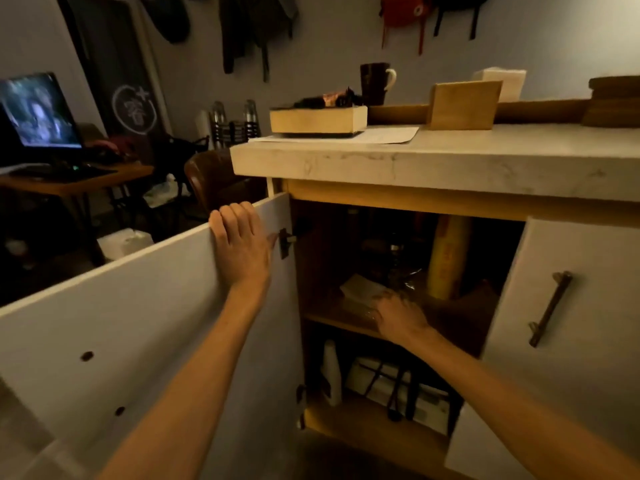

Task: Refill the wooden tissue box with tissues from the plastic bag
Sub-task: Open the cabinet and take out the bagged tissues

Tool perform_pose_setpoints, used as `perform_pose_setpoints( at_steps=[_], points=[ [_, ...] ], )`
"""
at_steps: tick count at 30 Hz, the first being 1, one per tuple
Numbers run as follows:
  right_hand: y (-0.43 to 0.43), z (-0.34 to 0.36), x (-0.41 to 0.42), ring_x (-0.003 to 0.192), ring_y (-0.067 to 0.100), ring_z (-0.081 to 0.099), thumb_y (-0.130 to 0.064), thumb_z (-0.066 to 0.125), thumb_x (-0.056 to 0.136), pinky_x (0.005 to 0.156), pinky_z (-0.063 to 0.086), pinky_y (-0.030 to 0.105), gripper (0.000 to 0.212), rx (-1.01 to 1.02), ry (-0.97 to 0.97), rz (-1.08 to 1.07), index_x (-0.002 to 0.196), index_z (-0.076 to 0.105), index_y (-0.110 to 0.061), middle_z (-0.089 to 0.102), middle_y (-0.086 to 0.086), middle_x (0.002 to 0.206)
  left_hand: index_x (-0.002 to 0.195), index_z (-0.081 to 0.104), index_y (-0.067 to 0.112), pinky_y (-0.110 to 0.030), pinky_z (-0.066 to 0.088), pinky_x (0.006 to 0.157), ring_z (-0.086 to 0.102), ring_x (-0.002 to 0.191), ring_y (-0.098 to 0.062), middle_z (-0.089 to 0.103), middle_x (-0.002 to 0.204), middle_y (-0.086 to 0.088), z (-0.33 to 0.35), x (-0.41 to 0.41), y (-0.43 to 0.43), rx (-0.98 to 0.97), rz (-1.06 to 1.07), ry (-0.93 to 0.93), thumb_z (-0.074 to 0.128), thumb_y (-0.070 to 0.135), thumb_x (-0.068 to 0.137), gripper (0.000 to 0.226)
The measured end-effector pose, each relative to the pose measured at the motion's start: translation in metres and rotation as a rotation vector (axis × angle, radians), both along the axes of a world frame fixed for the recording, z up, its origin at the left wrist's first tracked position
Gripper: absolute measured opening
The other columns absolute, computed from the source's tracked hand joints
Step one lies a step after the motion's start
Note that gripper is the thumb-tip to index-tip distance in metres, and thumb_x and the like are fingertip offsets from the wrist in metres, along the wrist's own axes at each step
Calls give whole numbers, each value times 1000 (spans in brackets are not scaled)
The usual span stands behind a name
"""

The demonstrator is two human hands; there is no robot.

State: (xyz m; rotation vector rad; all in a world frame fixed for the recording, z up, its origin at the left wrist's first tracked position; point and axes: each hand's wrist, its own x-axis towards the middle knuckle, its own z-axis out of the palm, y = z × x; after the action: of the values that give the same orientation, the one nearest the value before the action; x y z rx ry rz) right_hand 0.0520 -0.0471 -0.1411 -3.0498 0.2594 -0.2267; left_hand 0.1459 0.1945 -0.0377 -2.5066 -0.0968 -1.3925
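My left hand [240, 245] grips the top edge of the white cabinet door [138, 306], which stands swung open. My right hand [398, 315] reaches into the cabinet and rests on a clear plastic bag of white tissues [363, 289] lying on the middle shelf [332, 322]; the dim light hides whether its fingers hold the bag. A wooden tissue box [464, 105] stands upright on the white countertop [450, 150] above. Behind it sits a white stack of tissues [504, 81].
A yellow roll [446, 258] stands upright on the shelf right of the bag. Below are a white bottle [331, 372] and boxes. The right cabinet door [571, 306] is closed. A tray [318, 119] and a mug [375, 83] sit on the counter. A desk with a monitor [38, 110] lies to the left.
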Motion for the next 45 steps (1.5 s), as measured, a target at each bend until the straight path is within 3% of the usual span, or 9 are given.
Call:
perform_pose_setpoints(
  at_steps=[5, 11, 15, 18, 23, 27, 36, 42, 45],
  points=[
    [1, -20, 40, 144, 28, 25, -43, 45, 96, 118, 19, 41, 63, -47, 45, -1, 148, 32, -10, 29, 10, 156, 134, 38, 4, -43, 17, 112, 35, 121, -32, 48, 128, -13, -6, 5, -9, -15, 0, -69, 50, 63, 85, 79],
    [-1, -25, 90, 144, 39, -21, -84, 46, 70, 115, -12, 58, 114, 8, 220, -133, 154, -4, -26, -15, 15, 160, 135, 39, 3, -42, 19, 112, 35, 122, -33, 47, 128, -13, -10, 9, -8, -3, -16, -110, 46, 65, 88, 78],
    [-9, -19, 100, 148, 34, 6, -63, 64, 78, 119, 13, 51, 106, 497, 436, -115, 154, 4, -20, 0, 12, 162, 134, 40, 3, -42, 21, 110, 36, 120, -33, 49, 127, -13, -11, 11, -6, 24, 0, -150, 39, 66, 90, 76],
    [-5, -31, 103, 145, 34, 18, -60, 68, 76, 117, 22, 48, 107, 333, 666, -116, 154, 6, -19, 11, 13, 161, 133, 40, 4, -42, 20, 110, 35, 120, -33, 48, 126, -13, -11, 14, -5, 26, 9, -140, 40, 66, 90, 76],
    [9, -125, 91, 135, 53, 30, -37, 69, 83, 102, 33, 68, 114, -189, 274, -3, 147, -24, -23, -26, 34, 150, 133, 40, 4, -41, 20, 109, 35, 119, -32, 49, 125, -12, -8, 11, -4, 19, 31, -72, 42, 67, 88, 77],
    [50, -98, 32, 104, 43, 63, -17, 83, 69, 78, 57, 52, 118, 246, 220, 67, 152, -1, -15, 52, 24, 136, 130, 41, 4, -41, 22, 107, 37, 116, -32, 46, 122, -13, 6, -8, -8, -57, -7, 80, 59, 55, 83, 72],
    [89, 1, -99, 100, 30, 69, -4, 54, 92, 82, 58, 43, 43, 1770, -59, -70, 130, 42, -20, 62, 11, 119, 147, 29, 6, -45, 42, 100, 50, 121, -36, 45, 138, -17, 120, -84, 12, -25, -149, 969, 60, 11, 89, 67],
    [73, 47, -169, 105, 34, 64, -1, 58, 87, 84, 57, 48, 38, 2003, -196, 37, 122, 51, -15, 63, 15, 119, 143, 45, 24, -36, 32, 109, 25, 145, -27, 20, 159, -2, 146, -146, 43, -398, -598, 1574, 56, 5, 93, 55],
    [56, 61, -202, 112, 40, 62, -5, 63, 80, 91, 52, 55, 52, 2085, -316, 87, 130, 49, -9, 59, 22, 129, 124, 61, 29, -42, 15, 118, 10, 148, -18, 16, 160, 2, 104, -175, 30, -743, -1088, 1352, 42, 5, 96, 41]
  ],
)
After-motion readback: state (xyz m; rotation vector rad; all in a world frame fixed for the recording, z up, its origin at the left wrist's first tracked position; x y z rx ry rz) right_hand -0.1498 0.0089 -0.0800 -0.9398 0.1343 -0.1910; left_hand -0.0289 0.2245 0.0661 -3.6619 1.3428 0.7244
